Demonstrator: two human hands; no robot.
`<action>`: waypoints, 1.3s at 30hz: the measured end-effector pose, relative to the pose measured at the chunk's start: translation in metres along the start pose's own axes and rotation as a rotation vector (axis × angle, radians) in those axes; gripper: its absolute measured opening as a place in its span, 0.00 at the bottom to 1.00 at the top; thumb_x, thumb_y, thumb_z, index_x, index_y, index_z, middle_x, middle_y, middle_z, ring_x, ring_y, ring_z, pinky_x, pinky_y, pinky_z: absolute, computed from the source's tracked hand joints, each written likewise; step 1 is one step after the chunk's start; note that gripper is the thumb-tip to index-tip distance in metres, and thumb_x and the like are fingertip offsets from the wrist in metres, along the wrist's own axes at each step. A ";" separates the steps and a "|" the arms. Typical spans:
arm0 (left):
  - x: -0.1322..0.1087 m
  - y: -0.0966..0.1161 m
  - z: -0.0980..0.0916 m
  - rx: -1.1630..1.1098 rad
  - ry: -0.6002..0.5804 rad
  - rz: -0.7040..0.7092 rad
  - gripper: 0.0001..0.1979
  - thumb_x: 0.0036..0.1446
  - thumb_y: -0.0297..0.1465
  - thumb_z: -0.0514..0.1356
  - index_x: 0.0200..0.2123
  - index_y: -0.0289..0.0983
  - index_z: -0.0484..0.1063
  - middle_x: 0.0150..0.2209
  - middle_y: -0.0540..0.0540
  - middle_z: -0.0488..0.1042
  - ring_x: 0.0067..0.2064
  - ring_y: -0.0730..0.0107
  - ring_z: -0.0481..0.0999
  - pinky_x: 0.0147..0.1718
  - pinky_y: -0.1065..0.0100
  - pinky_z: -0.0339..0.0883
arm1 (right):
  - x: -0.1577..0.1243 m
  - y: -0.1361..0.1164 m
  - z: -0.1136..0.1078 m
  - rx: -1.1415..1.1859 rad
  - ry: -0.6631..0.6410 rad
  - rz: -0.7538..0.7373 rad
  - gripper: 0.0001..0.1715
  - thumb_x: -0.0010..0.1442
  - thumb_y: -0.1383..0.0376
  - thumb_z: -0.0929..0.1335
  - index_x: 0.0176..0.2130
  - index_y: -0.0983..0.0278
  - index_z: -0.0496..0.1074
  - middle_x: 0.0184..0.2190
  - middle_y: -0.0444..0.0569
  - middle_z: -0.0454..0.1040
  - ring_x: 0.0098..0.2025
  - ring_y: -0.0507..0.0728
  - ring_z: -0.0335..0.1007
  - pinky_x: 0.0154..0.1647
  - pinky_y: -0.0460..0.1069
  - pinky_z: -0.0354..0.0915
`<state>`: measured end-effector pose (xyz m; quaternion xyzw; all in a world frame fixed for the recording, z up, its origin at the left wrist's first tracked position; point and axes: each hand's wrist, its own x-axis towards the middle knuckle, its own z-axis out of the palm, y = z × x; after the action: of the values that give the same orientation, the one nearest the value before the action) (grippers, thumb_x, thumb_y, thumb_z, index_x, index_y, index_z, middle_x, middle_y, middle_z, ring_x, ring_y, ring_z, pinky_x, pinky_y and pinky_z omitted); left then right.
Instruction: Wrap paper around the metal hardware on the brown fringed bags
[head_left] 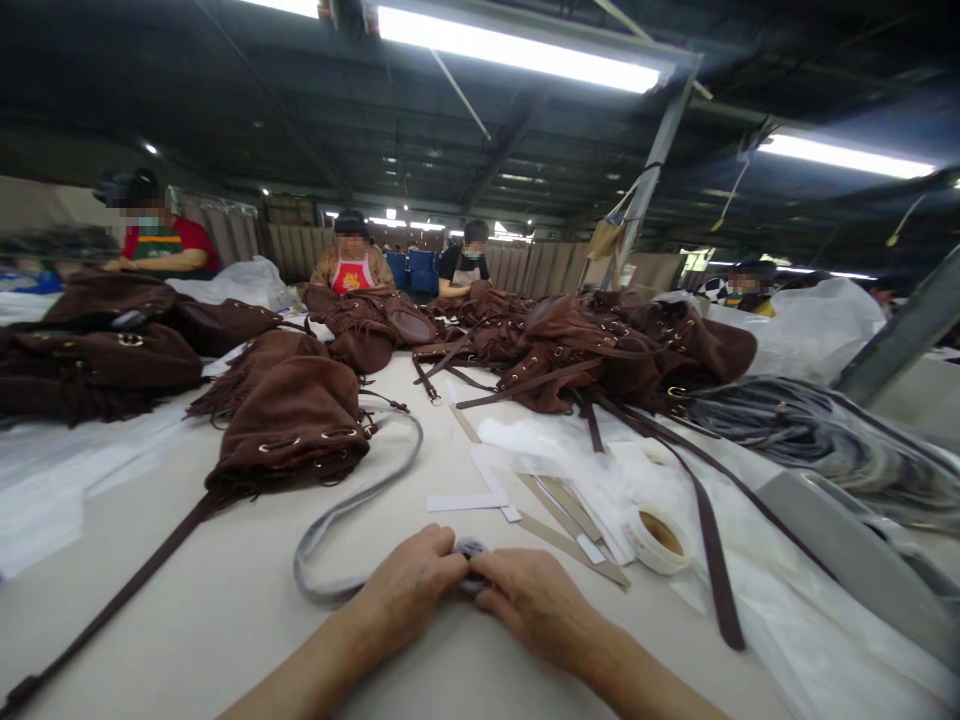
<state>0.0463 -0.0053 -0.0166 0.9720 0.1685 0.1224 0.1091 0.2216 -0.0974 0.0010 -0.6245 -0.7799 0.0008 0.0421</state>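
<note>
My left hand [417, 580] and my right hand [536, 598] meet low in the middle of the view, fingers pinched on a small grey bundle [471, 549]. A long grey wrapped strap [301, 560] loops out to the left from behind my left hand. Its far end reaches a brown suede drawstring bag [296, 420] with brass-coloured eyelets, which lies on its side on the pale table [247, 610]. The bundle looks like the coiled end of this strap, but my fingers hide most of it. From the bag, a dark brown strap [124, 580] stretches to the near left.
Brown bags are heaped at the left [97, 350] and back right [600, 340]. A tape roll [660, 540], card strips [562, 510] and plastic sheeting [810, 610] lie to my right. Grey wrapped straps [810, 430] are piled beyond. Several people sit across the table.
</note>
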 end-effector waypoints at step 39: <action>-0.007 0.032 0.014 0.150 0.013 -0.312 0.09 0.63 0.26 0.54 0.45 0.42 0.71 0.38 0.48 0.69 0.40 0.66 0.68 0.38 0.68 0.61 | 0.001 -0.039 0.038 -0.099 0.190 0.330 0.07 0.58 0.73 0.65 0.36 0.63 0.70 0.29 0.50 0.77 0.29 0.60 0.73 0.26 0.50 0.53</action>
<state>0.0535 -0.0396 -0.0227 0.9386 0.3268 0.0974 0.0526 0.1813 -0.1033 -0.0352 -0.7423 -0.6586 -0.0899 0.0840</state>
